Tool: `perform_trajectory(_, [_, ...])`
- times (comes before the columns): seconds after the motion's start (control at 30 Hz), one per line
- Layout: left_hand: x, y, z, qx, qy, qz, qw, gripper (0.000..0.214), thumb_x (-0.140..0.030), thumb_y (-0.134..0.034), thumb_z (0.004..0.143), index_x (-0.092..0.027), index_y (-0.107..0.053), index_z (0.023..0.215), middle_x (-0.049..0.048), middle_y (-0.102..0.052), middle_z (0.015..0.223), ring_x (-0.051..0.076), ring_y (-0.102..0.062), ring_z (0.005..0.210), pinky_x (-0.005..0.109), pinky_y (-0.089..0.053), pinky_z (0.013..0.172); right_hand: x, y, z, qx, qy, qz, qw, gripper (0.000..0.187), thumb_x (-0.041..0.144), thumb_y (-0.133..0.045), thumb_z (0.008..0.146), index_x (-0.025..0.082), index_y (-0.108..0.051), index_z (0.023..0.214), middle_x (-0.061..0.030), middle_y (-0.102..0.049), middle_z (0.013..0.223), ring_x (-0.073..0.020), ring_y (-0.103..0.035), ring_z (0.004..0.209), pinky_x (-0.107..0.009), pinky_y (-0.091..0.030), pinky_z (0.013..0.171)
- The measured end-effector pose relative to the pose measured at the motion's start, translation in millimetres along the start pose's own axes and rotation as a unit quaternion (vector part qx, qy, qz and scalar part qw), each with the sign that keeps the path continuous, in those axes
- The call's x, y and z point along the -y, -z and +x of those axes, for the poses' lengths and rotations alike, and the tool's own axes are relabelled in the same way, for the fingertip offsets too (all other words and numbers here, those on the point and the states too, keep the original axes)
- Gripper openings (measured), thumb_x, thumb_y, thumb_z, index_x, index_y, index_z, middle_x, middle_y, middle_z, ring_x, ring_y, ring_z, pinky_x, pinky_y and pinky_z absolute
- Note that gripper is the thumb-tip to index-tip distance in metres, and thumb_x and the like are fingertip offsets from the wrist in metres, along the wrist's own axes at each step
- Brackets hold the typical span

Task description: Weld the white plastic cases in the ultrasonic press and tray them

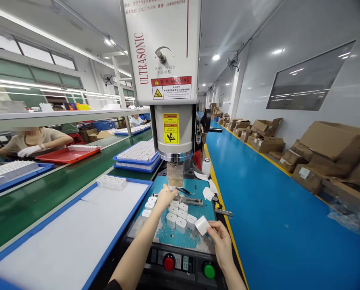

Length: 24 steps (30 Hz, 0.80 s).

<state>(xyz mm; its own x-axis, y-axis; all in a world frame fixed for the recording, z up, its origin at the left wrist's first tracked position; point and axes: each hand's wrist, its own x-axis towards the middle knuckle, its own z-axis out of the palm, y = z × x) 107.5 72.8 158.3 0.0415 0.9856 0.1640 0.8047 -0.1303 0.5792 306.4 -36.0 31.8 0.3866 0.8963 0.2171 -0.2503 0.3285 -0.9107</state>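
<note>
My right hand [220,239] pinches a white charger housing [202,225], a small rounded block, tilted over the right front of the blue-green machine bed [180,237]. Beneath the ultrasonic welder's metal horn [175,175], my left hand [167,196] reaches to the fixture, its fingers curled together. What those fingers grip is mostly hidden. Several more white charger housings [181,213], with small slots in their tops, stand grouped between my hands. Others [150,204] sit left of my left forearm. A metal bar [192,201] of the fixture lies just behind the group.
A blue-rimmed tray [47,233] with a white liner is at left, a row of housings [112,182] at its far end. Stacked full trays [136,155] stand beyond. The bed's front has a red button [169,262] and a green button [209,270]. Across the green belt sits a co-worker [32,145].
</note>
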Motion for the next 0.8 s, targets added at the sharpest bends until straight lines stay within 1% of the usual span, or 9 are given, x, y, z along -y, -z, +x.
perform_trajectory(0.1, [12.1, 17.2, -21.1, -0.017, 0.017, -0.002, 1.0, 0.036, -0.035, -0.056, 0.088, -0.016, -0.053, 0.118, 0.0081, -0.057, 0.116, 0.019, -0.059, 0.1, 0.039, -0.051, 0.084, -3.1, 0.9, 0.2, -0.009, -0.004, 0.002, 1.0, 0.024, 0.037, -0.076, 0.067, 0.02, -0.063, 0.076, -0.0024, -0.061, 0.084, -0.0189, -0.059, 0.082, -0.027, -0.048, 0.071])
perform_trajectory(0.23, [46.0, 31.6, -63.1, -0.062, 0.049, 0.002, 0.997, 0.029, -0.04, -0.052, 0.087, -0.018, -0.056, 0.106, 0.0051, -0.065, 0.095, 0.018, -0.063, 0.084, 0.03, -0.049, 0.073, -3.7, 2.2, -2.4, -0.022, -0.014, -0.009, 1.0, 0.026, 0.039, -0.076, 0.065, 0.02, -0.064, 0.077, -0.0033, -0.063, 0.086, -0.0206, -0.061, 0.083, -0.028, -0.05, 0.07])
perform_trajectory(0.33, [80.6, 30.0, -90.9, -0.122, 0.07, 0.035, 0.989, 0.027, -0.04, -0.052, 0.081, -0.021, -0.054, 0.101, 0.0055, -0.065, 0.094, 0.021, -0.064, 0.084, 0.028, -0.046, 0.066, 5.4, -2.4, 6.6, -0.038, -0.013, -0.04, 0.998, 0.028, 0.042, -0.075, 0.067, 0.02, -0.064, 0.08, -0.0048, -0.065, 0.088, -0.0213, -0.062, 0.08, -0.03, -0.051, 0.068])
perform_trajectory(0.43, [110.1, 21.5, -101.5, -0.142, 0.057, 0.07, 0.986, 0.028, -0.038, -0.048, 0.082, -0.019, -0.055, 0.1, 0.008, -0.062, 0.095, 0.023, -0.063, 0.082, 0.029, -0.046, 0.066, 20.6, -17.9, 34.5, -0.045, 0.039, -0.106, 0.993, 0.029, 0.042, -0.072, 0.069, 0.019, -0.064, 0.084, -0.0063, -0.067, 0.089, -0.0224, -0.063, 0.081, -0.033, -0.051, 0.072])
perform_trajectory(0.47, [117.6, 18.1, -101.3, -0.141, 0.05, 0.072, 0.986, 0.028, -0.038, -0.047, 0.082, -0.018, -0.056, 0.1, 0.0082, -0.062, 0.093, 0.023, -0.062, 0.082, 0.03, -0.046, 0.067, 25.0, -25.6, 46.9, -0.034, 0.061, -0.142, 0.987, 0.028, 0.042, -0.071, 0.07, 0.019, -0.064, 0.084, -0.007, -0.067, 0.09, -0.0232, -0.063, 0.083, -0.034, -0.051, 0.074])
perform_trajectory(0.53, [129.2, 11.2, -98.1, -0.142, 0.037, 0.057, 0.988, 0.031, -0.04, -0.046, 0.083, -0.018, -0.057, 0.102, 0.0085, -0.062, 0.092, 0.024, -0.062, 0.085, 0.032, -0.047, 0.072, 30.0, -43.6, 71.8, 0.024, 0.098, -0.236, 0.967, 0.025, 0.042, -0.065, 0.075, 0.02, -0.065, 0.084, -0.0082, -0.068, 0.092, -0.0242, -0.064, 0.084, -0.037, -0.051, 0.076])
perform_trajectory(0.63, [141.1, 0.9, -93.8, -0.166, 0.026, 0.01, 0.986, 0.042, -0.046, -0.047, 0.084, -0.016, -0.054, 0.113, 0.0108, -0.062, 0.102, 0.026, -0.061, 0.095, 0.035, -0.049, 0.079, 26.6, -70.6, 99.8, 0.108, 0.138, -0.335, 0.926, 0.022, 0.041, -0.058, 0.077, 0.021, -0.066, 0.083, -0.0079, -0.067, 0.092, -0.0235, -0.064, 0.078, -0.038, -0.051, 0.073])
perform_trajectory(0.73, [150.1, -7.8, -97.3, -0.203, 0.015, -0.034, 0.979, 0.052, -0.05, -0.049, 0.083, -0.016, -0.046, 0.121, 0.0126, -0.059, 0.113, 0.026, -0.061, 0.098, 0.036, -0.05, 0.08, 16.1, -91.7, 110.8, 0.151, 0.15, -0.361, 0.908, 0.018, 0.039, -0.057, 0.076, 0.023, -0.066, 0.078, -0.0065, -0.067, 0.089, -0.0228, -0.064, 0.074, -0.035, -0.05, 0.068])
perform_trajectory(0.8, [156.3, -12.2, -103.1, -0.221, 0.008, -0.052, 0.974, 0.044, -0.049, -0.05, 0.084, -0.019, -0.047, 0.115, 0.0099, -0.059, 0.108, 0.023, -0.062, 0.094, 0.034, -0.051, 0.075, 9.6, -102.4, 111.7, 0.173, 0.157, -0.374, 0.897, 0.016, 0.036, -0.056, 0.077, 0.024, -0.066, 0.076, -0.0059, -0.067, 0.087, -0.0223, -0.063, 0.073, -0.033, -0.049, 0.066])
